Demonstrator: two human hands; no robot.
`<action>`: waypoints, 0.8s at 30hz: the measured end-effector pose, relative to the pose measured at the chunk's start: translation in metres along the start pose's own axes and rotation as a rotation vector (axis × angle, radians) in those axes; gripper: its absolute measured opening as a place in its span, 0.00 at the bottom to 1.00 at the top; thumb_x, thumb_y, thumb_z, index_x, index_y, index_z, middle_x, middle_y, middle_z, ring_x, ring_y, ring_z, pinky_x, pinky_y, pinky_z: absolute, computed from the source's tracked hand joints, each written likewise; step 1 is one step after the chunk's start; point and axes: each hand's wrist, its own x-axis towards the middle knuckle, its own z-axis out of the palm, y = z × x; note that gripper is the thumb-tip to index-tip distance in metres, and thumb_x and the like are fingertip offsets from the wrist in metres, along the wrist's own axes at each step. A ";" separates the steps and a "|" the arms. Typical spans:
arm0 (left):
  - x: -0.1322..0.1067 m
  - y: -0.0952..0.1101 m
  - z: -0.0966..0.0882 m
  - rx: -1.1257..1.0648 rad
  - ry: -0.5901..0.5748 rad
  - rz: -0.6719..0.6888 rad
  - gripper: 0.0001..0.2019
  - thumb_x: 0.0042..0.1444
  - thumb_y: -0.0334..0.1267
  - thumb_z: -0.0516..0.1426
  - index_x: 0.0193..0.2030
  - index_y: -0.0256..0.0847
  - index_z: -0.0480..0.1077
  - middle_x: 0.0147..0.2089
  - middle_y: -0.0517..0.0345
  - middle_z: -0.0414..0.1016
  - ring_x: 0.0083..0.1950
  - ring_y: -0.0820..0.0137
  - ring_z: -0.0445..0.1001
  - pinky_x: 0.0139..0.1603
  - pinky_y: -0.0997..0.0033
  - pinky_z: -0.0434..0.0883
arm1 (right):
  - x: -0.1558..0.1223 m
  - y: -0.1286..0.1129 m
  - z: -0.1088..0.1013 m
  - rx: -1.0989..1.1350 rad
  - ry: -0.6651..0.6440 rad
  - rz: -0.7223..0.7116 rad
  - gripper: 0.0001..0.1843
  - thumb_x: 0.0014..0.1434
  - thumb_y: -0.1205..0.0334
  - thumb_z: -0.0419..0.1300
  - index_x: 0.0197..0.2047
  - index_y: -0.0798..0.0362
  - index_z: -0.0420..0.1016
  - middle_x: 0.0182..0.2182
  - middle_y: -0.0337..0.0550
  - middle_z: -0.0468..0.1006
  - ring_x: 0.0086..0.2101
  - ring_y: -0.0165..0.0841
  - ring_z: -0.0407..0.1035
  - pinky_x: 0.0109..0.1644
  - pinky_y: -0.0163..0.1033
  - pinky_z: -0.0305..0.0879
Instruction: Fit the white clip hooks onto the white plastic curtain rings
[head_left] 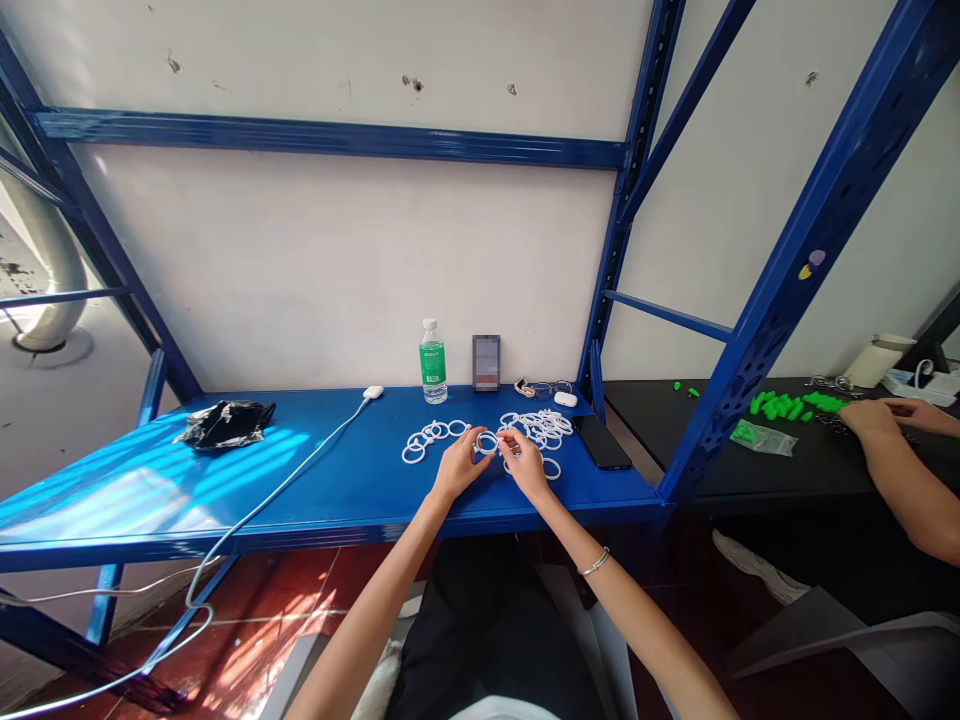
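Between my two hands is a white ring, held upright a little above the blue table. My left hand pinches its left side with thumb and fingers. On its right edge the fingers of my right hand are pressed together; whether they also hold something small is too fine to make out. A short chain of white rings lies left of my left hand. Beyond my right hand is a heap of white rings, and a loose ring lies close by my right hand.
At the back of the blue table stand a water bottle and an upright phone. A dark phone lies right, a black plastic bag left. A white cable crosses the table. A co-worker's hands handle green pieces.
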 end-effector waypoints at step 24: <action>-0.001 0.003 -0.003 -0.079 -0.044 0.096 0.17 0.66 0.46 0.46 0.32 0.40 0.69 0.28 0.58 0.72 0.27 0.73 0.67 0.28 0.75 0.61 | 0.001 0.004 0.000 0.131 -0.031 0.065 0.16 0.61 0.56 0.55 0.50 0.51 0.72 0.36 0.45 0.80 0.39 0.38 0.77 0.40 0.39 0.71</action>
